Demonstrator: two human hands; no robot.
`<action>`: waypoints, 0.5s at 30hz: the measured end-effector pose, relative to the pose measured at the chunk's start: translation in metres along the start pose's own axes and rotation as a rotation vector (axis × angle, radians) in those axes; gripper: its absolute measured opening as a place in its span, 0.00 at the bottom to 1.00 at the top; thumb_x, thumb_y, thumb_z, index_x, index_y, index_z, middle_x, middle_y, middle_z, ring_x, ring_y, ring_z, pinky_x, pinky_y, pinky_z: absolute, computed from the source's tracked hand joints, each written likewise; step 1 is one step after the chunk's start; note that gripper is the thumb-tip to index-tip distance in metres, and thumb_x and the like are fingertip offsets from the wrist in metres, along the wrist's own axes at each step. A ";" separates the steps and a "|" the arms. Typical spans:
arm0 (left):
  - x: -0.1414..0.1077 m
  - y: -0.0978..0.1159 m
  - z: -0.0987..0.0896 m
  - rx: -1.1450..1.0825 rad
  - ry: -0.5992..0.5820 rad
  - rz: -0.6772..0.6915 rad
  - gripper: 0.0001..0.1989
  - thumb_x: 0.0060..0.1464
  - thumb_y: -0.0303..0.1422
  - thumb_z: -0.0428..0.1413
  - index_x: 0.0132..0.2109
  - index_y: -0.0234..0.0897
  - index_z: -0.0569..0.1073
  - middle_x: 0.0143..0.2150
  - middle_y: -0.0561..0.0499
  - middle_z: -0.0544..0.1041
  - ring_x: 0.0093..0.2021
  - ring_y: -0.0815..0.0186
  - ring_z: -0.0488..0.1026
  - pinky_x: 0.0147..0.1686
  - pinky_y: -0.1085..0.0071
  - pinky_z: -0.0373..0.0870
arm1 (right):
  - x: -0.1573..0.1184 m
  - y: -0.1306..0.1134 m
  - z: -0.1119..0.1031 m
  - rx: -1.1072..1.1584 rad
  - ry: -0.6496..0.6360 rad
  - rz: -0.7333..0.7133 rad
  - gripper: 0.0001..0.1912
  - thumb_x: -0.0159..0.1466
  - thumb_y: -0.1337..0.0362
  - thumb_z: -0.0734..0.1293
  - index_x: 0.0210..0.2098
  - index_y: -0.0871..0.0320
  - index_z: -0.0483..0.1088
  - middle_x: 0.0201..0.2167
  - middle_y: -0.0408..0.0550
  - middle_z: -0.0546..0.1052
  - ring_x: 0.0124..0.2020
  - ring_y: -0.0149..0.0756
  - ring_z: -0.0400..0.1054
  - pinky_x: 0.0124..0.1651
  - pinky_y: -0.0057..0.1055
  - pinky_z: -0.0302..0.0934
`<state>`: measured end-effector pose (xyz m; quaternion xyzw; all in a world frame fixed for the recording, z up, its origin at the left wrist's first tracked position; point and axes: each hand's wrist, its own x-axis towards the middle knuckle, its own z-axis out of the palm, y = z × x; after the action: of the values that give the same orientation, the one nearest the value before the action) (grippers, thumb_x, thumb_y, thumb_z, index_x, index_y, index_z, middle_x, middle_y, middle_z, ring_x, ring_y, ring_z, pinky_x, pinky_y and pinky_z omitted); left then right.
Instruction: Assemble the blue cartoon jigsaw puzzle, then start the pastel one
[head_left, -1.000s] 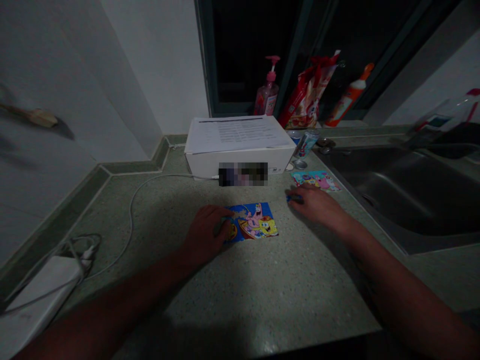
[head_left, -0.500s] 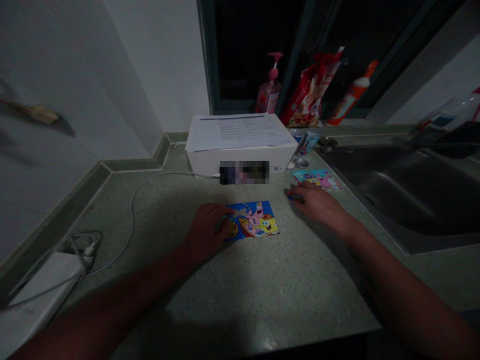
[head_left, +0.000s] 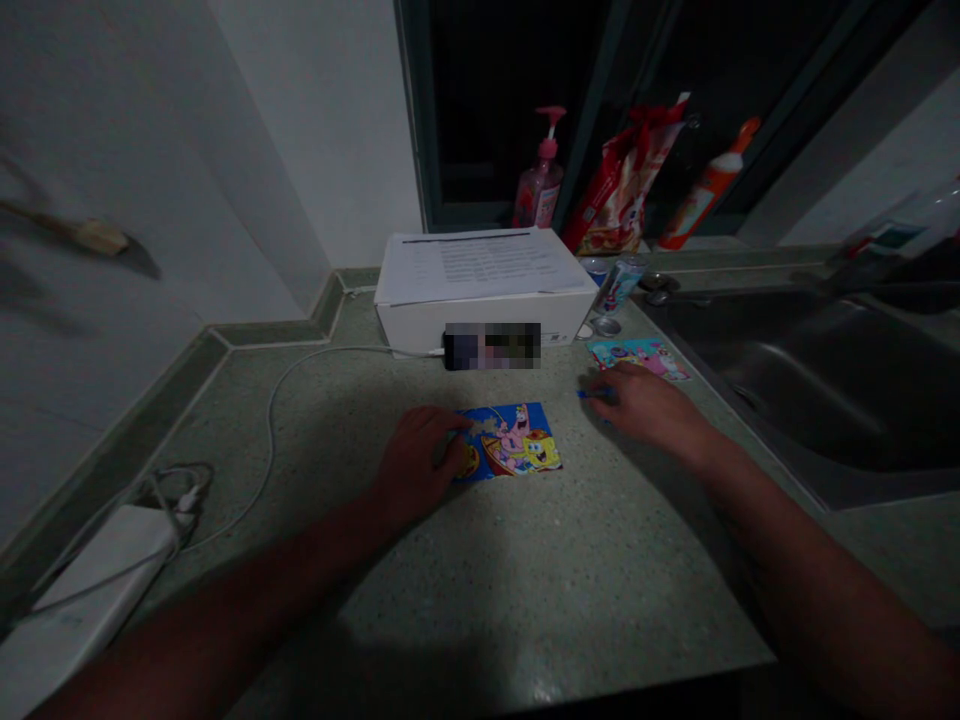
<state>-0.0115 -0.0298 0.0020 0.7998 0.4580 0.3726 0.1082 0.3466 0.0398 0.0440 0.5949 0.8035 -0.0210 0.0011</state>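
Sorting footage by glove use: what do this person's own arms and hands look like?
The left hand and right hand are bare, with no gloves. The left forearm and right forearm are bare too, with no sleeves in view, and no watch, band or cable shows. The light is dim, so small marks or rings could go unseen.

Home kitchen, with a stainless steel sink [head_left: 806,385]

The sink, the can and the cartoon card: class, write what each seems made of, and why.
The sink looks like stainless steel, satin, with soft sheen along its basin. The can seems printed aluminium, glossy. The cartoon card looks like coated printed card; thickness is hard to tell.
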 end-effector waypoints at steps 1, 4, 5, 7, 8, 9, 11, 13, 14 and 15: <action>0.000 0.000 0.000 0.010 -0.001 0.003 0.10 0.69 0.32 0.54 0.50 0.44 0.79 0.45 0.45 0.85 0.48 0.52 0.81 0.51 0.46 0.82 | 0.000 0.003 -0.003 -0.010 0.014 0.003 0.15 0.75 0.62 0.64 0.52 0.60 0.82 0.53 0.61 0.82 0.56 0.53 0.77 0.60 0.43 0.69; 0.002 0.001 0.000 0.020 0.009 0.003 0.10 0.69 0.32 0.53 0.49 0.44 0.80 0.45 0.44 0.85 0.47 0.53 0.81 0.49 0.47 0.82 | -0.002 0.017 -0.013 -0.039 0.102 0.065 0.17 0.76 0.65 0.61 0.53 0.60 0.82 0.54 0.61 0.82 0.55 0.51 0.77 0.59 0.40 0.68; 0.002 0.000 0.001 0.019 0.016 0.001 0.10 0.69 0.32 0.53 0.49 0.44 0.80 0.44 0.45 0.85 0.47 0.53 0.81 0.48 0.48 0.82 | -0.003 0.021 -0.016 -0.052 0.114 0.098 0.17 0.76 0.65 0.62 0.52 0.60 0.82 0.53 0.61 0.82 0.54 0.50 0.77 0.58 0.39 0.68; 0.003 0.000 0.001 0.020 0.027 -0.003 0.10 0.68 0.32 0.53 0.49 0.44 0.80 0.44 0.45 0.85 0.46 0.53 0.82 0.49 0.48 0.82 | -0.004 0.028 -0.020 -0.091 0.099 0.151 0.16 0.75 0.66 0.63 0.51 0.60 0.83 0.52 0.60 0.83 0.51 0.49 0.79 0.55 0.37 0.69; 0.003 -0.001 0.002 0.024 0.031 -0.001 0.10 0.68 0.32 0.53 0.49 0.44 0.80 0.44 0.45 0.85 0.46 0.53 0.82 0.49 0.47 0.82 | -0.005 0.030 -0.021 -0.108 0.077 0.157 0.16 0.74 0.66 0.63 0.51 0.59 0.83 0.52 0.60 0.83 0.51 0.50 0.79 0.55 0.37 0.70; 0.003 -0.001 0.002 0.027 0.029 0.003 0.11 0.68 0.33 0.53 0.49 0.44 0.80 0.44 0.45 0.85 0.46 0.52 0.82 0.49 0.47 0.82 | -0.005 0.030 -0.021 -0.121 0.054 0.149 0.17 0.74 0.67 0.63 0.51 0.59 0.83 0.52 0.60 0.84 0.51 0.50 0.80 0.54 0.38 0.70; 0.003 -0.001 0.001 0.030 0.017 0.014 0.11 0.68 0.33 0.54 0.50 0.45 0.80 0.44 0.45 0.85 0.47 0.52 0.82 0.49 0.46 0.82 | -0.006 0.030 -0.019 -0.122 0.021 0.111 0.18 0.74 0.68 0.62 0.53 0.58 0.84 0.53 0.60 0.84 0.53 0.52 0.79 0.55 0.39 0.70; 0.003 -0.001 0.001 0.027 0.003 0.018 0.11 0.67 0.33 0.54 0.49 0.45 0.81 0.45 0.45 0.85 0.46 0.52 0.82 0.49 0.46 0.82 | -0.005 0.028 -0.015 -0.106 0.010 0.070 0.19 0.73 0.69 0.62 0.52 0.56 0.84 0.53 0.58 0.84 0.54 0.52 0.79 0.56 0.41 0.71; 0.004 -0.001 0.001 0.026 -0.001 0.013 0.11 0.67 0.33 0.54 0.49 0.45 0.81 0.44 0.45 0.85 0.46 0.52 0.82 0.49 0.47 0.82 | -0.005 0.027 -0.013 -0.085 0.020 0.061 0.19 0.72 0.69 0.62 0.50 0.55 0.85 0.53 0.57 0.85 0.54 0.52 0.79 0.57 0.41 0.71; 0.004 0.000 0.001 0.025 0.000 0.005 0.11 0.67 0.33 0.54 0.49 0.45 0.81 0.44 0.45 0.85 0.46 0.51 0.82 0.49 0.47 0.82 | -0.005 0.027 -0.011 -0.061 0.034 0.057 0.18 0.72 0.69 0.62 0.49 0.54 0.85 0.52 0.56 0.85 0.54 0.51 0.79 0.57 0.40 0.71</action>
<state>-0.0102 -0.0267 0.0033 0.8023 0.4606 0.3671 0.0974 0.3742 0.0436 0.0540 0.6175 0.7864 0.0136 0.0063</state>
